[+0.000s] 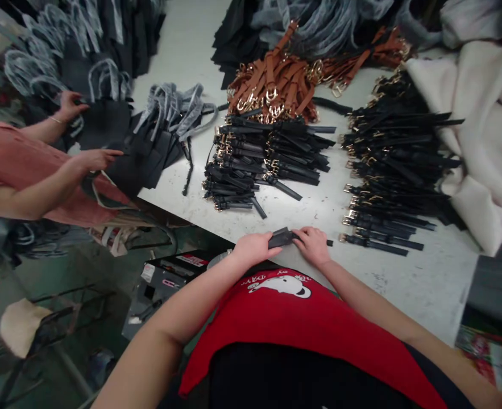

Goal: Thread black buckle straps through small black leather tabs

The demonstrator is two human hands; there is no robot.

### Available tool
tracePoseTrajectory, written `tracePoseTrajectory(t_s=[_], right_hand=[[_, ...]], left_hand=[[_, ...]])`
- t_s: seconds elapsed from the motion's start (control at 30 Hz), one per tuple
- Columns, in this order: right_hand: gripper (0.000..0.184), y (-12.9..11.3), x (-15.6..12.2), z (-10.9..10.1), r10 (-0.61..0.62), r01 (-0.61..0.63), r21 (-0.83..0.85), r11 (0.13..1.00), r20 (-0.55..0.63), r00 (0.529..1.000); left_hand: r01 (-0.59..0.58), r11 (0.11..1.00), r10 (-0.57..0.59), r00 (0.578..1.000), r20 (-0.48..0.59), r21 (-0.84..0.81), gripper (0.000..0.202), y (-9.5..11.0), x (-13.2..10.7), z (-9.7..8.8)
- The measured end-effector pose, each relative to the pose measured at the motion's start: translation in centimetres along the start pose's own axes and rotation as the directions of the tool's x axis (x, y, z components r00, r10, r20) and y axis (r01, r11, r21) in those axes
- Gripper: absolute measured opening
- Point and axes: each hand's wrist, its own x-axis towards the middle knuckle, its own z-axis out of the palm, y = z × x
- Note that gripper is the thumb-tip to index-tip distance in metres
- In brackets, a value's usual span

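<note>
Blk strap [281, 237], wide end tilted up, narrow tip poking out rt, pinched btwn L hand [254, 248] & R hand [312, 247].

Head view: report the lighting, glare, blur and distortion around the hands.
In the head view, bright light washes the white worktable, gold buckles glint, the wide lens stretches the forearms, and the black strap between the left hand and right hand looks slightly soft.
</note>
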Motion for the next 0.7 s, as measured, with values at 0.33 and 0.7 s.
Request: tracePoseTrajectory(t_s=[0.33, 0.7], right_hand=[[0.038, 0.7, 0.0, -0.9, -0.082, 0.081, 0.053, 0.995, 0.017, 0.996], [0.027, 0.6, -0.2, -1.2, -0.111, 0.112, 0.12, 0.986, -0.018, 0.994]], left_hand=[[-0.027, 0.991, 0.024, 0.999, 0.029, 0.131, 0.056, 1.6, 0.8, -0.9], [0.042, 0.993, -0.04, 0.999, -0.023, 0.109, 0.056, 3.3, 0.8, -0.3]])
